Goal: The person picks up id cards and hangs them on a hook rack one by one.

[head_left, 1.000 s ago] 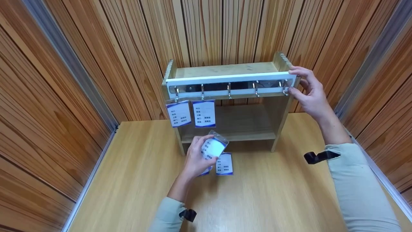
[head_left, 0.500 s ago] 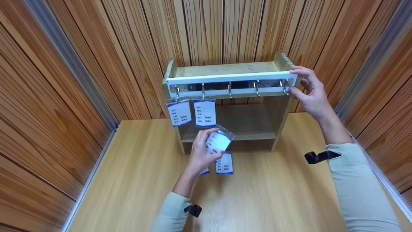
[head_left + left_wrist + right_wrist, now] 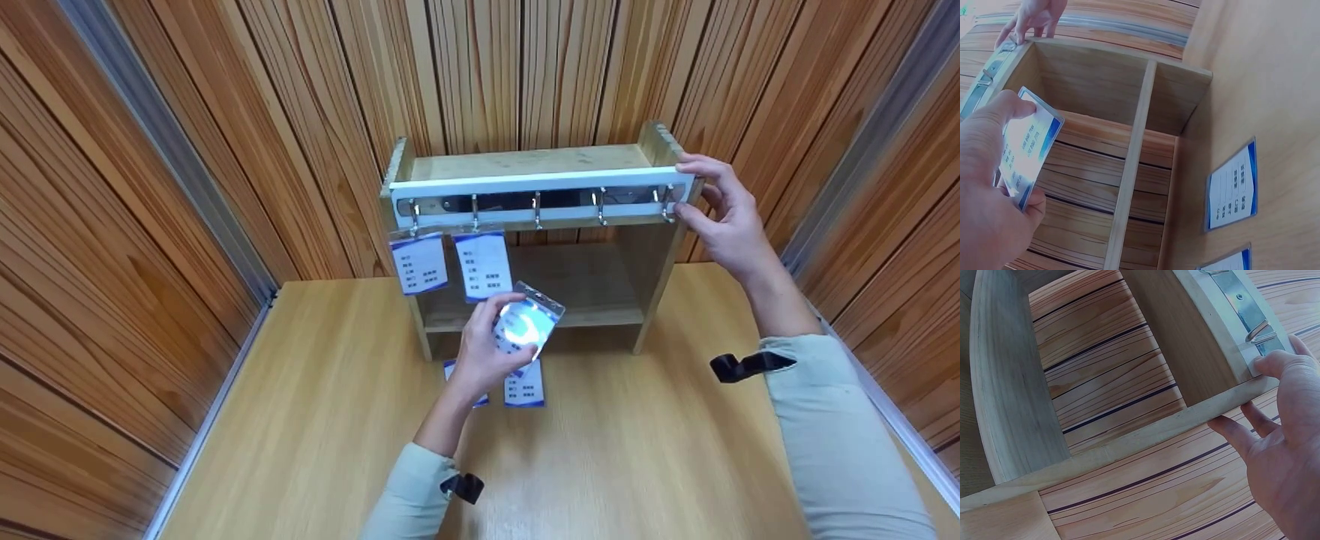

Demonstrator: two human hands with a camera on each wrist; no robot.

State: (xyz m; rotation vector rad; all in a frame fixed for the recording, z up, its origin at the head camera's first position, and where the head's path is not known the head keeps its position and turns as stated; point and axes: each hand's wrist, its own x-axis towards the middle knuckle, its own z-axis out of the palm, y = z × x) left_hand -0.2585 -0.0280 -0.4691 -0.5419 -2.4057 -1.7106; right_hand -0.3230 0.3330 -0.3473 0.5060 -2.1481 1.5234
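Observation:
My left hand (image 3: 484, 360) pinches a badge card (image 3: 529, 326) in a clear sleeve between thumb and fingers, before the shelf's lower opening. The card is tilted, its slotted top pointing up and right, and light glares off it. Two similar cards, a left one (image 3: 418, 264) and a right one (image 3: 482, 266), hang from the two leftmost hooks of a white-edged hook rack (image 3: 540, 182). The held card's top is close to the right one's lower corner; whether they touch I cannot tell. My right hand (image 3: 724, 214) grips the rack's right end, thumb in front, other fingers at the shelf's side.
The rack runs along the front of a small wooden shelf (image 3: 630, 277) standing against the plank wall (image 3: 525, 67). Three hooks to the right bear no cards. On the wooden table (image 3: 615, 450) lie two more cards, a right one (image 3: 525, 386) and a partly covered left one (image 3: 481, 400).
My left hand has moved right and upward with the badge card. The second hanging card has swung slightly and now hangs tilted. My right hand has stayed at the rack's end.

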